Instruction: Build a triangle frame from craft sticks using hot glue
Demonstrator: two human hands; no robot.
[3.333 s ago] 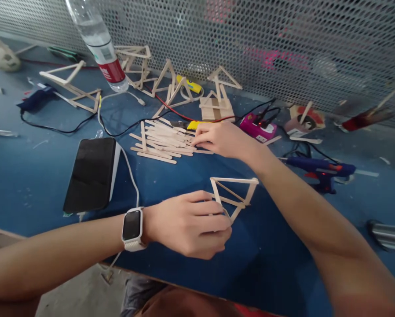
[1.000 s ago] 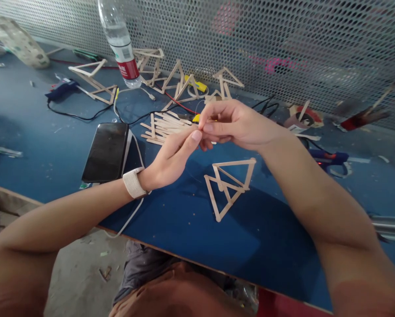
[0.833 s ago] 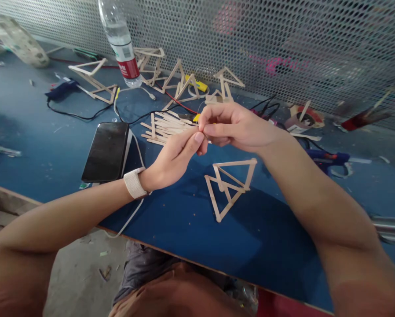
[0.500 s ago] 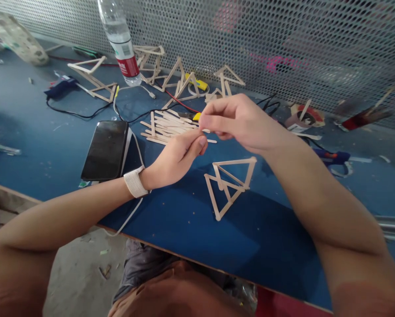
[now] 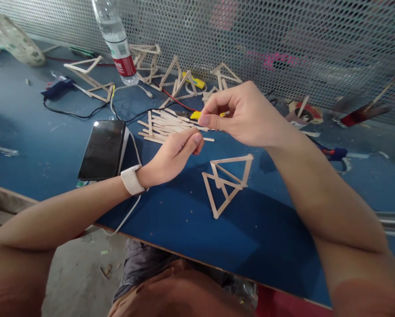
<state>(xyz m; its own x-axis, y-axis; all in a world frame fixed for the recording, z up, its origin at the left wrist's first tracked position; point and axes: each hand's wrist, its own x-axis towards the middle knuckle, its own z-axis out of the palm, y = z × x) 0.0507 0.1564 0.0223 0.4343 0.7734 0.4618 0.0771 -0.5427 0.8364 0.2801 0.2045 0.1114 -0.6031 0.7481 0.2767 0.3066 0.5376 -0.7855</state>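
My left hand hovers low over the blue table, a white watch strap on its wrist, fingers curled and thumb pressed on the forefinger; nothing shows in it. My right hand is raised a little above and to the right of it. Its thumb and forefinger are pinched on something too small to make out. A frame of craft sticks glued into joined triangles lies flat on the table just below both hands. Behind my left hand lies a loose pile of craft sticks.
A black phone with a white cable lies to the left. A water bottle and several stick structures stand by the perforated metal wall. One blue glue gun lies at right, another at left. Cables cross the table.
My hands, pinched together at one point a second ago, have drawn apart: the left sank toward the table, the right rose slightly. Earlier still, my left hand held the triangle frame on the table.
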